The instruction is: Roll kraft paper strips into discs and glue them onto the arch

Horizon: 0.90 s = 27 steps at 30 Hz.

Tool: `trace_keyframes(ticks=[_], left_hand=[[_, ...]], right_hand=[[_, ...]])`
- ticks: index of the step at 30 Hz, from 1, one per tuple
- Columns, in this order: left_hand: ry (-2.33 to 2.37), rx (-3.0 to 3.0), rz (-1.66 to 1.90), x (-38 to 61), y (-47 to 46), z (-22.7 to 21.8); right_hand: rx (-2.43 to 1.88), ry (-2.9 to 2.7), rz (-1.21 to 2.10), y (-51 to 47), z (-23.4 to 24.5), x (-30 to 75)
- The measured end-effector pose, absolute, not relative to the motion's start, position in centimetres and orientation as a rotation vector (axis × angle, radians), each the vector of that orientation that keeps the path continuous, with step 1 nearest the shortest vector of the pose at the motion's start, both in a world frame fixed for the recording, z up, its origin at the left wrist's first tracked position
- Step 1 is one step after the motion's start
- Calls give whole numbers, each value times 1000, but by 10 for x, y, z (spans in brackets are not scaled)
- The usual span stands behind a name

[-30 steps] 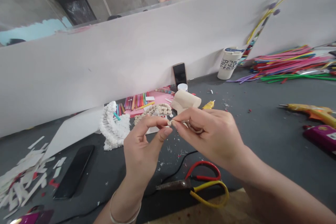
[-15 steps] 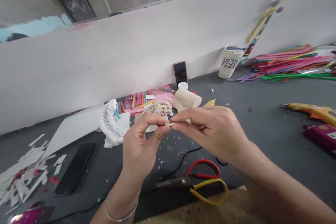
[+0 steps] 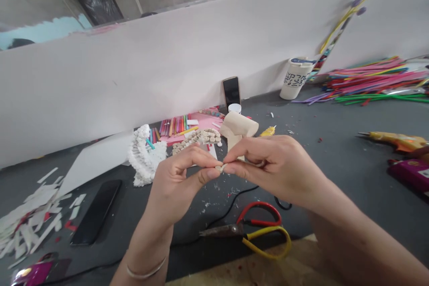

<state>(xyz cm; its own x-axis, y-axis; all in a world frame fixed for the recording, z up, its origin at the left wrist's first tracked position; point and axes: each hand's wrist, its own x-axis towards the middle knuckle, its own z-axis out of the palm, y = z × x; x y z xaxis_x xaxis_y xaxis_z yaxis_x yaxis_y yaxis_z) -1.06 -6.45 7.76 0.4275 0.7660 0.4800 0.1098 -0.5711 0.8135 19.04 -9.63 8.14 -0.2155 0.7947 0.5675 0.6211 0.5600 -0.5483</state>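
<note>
Between my two hands is a small cream strip [image 3: 221, 168], its left end wound into a tight coil. My left hand [image 3: 179, 181] pinches the coiled end between thumb and fingertips. My right hand [image 3: 273, 165] grips the strip just to the right, fingers closed; most of its length is hidden by that hand. Just behind the hands stands an arched row of beige coils [image 3: 194, 139], similar to the one held. A wide roll of beige material [image 3: 240, 125] lies beside it, with a loose flap hanging forward.
Red-and-yellow-handled scissors [image 3: 234, 231] lie below my hands, near a black cable. White fluffy craftwork [image 3: 144, 161], a dark phone [image 3: 97, 212] and paper scraps [image 3: 30, 219] are leftward. To the right are a yellow glue gun [image 3: 395, 140], a cup [image 3: 295, 80] and coloured pipe cleaners [image 3: 375, 82].
Both hands have shifted slightly down and right with the strip. My left wrist has turned a little, and the coiled end shows more clearly between the fingertips.
</note>
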Motion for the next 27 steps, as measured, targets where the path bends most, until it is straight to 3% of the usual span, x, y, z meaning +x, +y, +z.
trace_keyframes(ticks=[8, 19, 27], left_hand=[[979, 2126, 1347, 2, -75, 71], [788, 1946, 1400, 2, -66, 61], [917, 2180, 1379, 4, -71, 63]], right_hand=[[-1212, -1841, 115, -98, 79, 187], [-1218, -1825, 129, -100, 79, 185], [-1290, -1713, 158, -94, 77, 179]])
